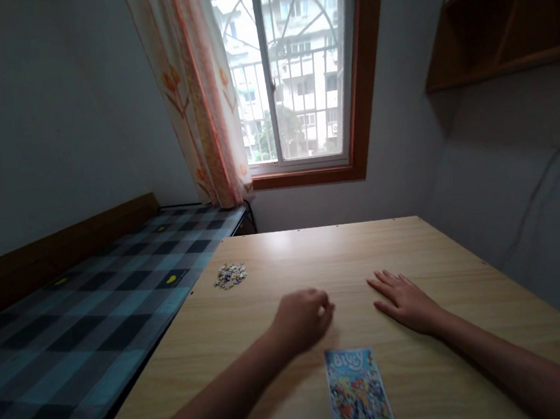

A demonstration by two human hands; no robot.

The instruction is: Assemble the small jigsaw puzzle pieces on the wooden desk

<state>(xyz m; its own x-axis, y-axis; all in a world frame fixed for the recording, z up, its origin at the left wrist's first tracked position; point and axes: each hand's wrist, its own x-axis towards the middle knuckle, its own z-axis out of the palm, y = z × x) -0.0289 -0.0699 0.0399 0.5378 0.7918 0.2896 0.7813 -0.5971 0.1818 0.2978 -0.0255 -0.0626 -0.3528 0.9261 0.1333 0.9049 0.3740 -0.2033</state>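
Note:
My left hand (304, 317) hovers over the middle of the wooden table (434, 246) with its fingers curled into a loose fist; whether anything is in it stays hidden. My right hand (403, 300) lies flat on the table, fingers stretched out and pointing left. A colourful card or small box printed "Bluey" (359, 394) lies just in front of both hands, near the table's front edge. A small heap of jigsaw pieces (229, 275) sits at the far left of the table, well beyond my left hand.
A bed with a blue and black checked cover (71, 318) runs along the table's left side. A window (295, 68) with a patterned curtain (197, 91) is behind. A wooden wall shelf (505, 19) hangs at the upper right.

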